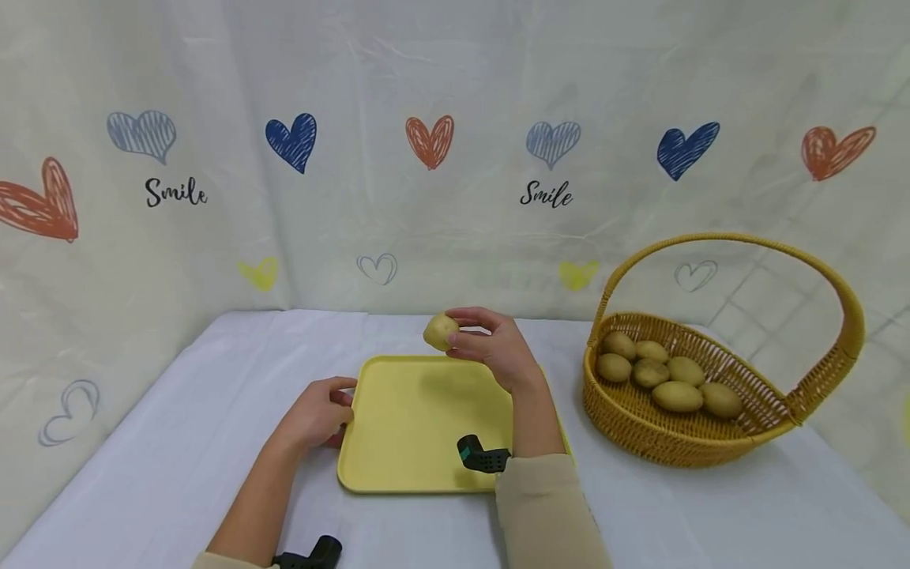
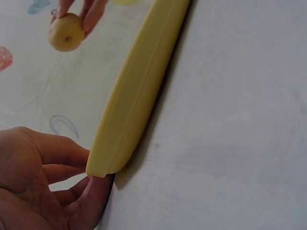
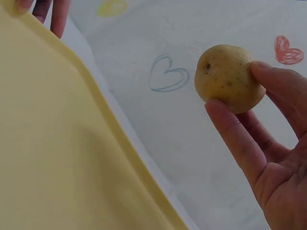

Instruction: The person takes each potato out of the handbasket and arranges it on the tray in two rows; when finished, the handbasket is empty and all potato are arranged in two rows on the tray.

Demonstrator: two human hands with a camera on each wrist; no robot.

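Observation:
My right hand (image 1: 494,348) pinches a small, pale yellow potato (image 1: 439,332) between thumb and fingertips, above the far edge of a yellow tray (image 1: 419,427). In the right wrist view the potato (image 3: 228,79) shows dark specks and a small dark eye. The tray lies flat on the white cloth with a low raised rim. At its left edge, my left hand (image 1: 316,415) grips the rim; the left wrist view shows the thumb and fingers (image 2: 62,151) at the tray's side wall (image 2: 129,105).
To the right stands a wicker basket (image 1: 654,450) with a tall arched handle (image 1: 725,237). Several potatoes (image 1: 677,397) lie inside it. Behind the table hangs a pale curtain (image 1: 469,237) printed with hearts and "Smile". A black wrist camera (image 1: 483,457) overlaps the tray's near right part.

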